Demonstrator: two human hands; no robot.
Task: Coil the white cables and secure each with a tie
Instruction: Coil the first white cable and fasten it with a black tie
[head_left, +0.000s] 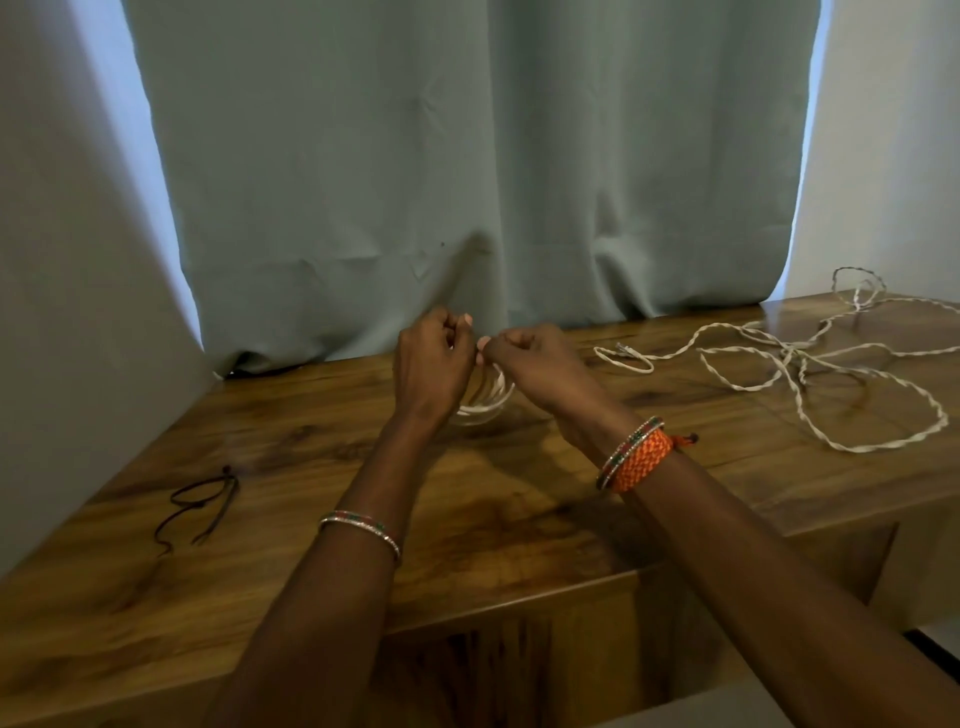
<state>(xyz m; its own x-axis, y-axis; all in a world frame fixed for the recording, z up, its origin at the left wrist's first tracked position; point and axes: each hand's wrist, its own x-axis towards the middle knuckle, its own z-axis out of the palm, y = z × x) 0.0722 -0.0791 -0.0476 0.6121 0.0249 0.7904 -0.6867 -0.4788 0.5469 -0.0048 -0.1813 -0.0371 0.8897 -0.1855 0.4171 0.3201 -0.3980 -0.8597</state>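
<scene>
Two hands meet above worktop (322, 457) centre: left hand (431, 364) and right hand (535, 364), fingers curled, pinching top of coil (485, 402), which hangs between them; tie there not discernible. Second cable (810, 374) sprawls loose, far right. Dark ties (200, 501) lie left. Cable likely light, springy, apt to uncoil; best gripped across bundled loops. No writing visible.

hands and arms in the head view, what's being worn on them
Both forearms are bare, no sleeves. The left wrist carries a thin beaded bangle with red and green bits. The right wrist has a similar thin bangle beside a wide orange braided band with a knotted end.
</scene>
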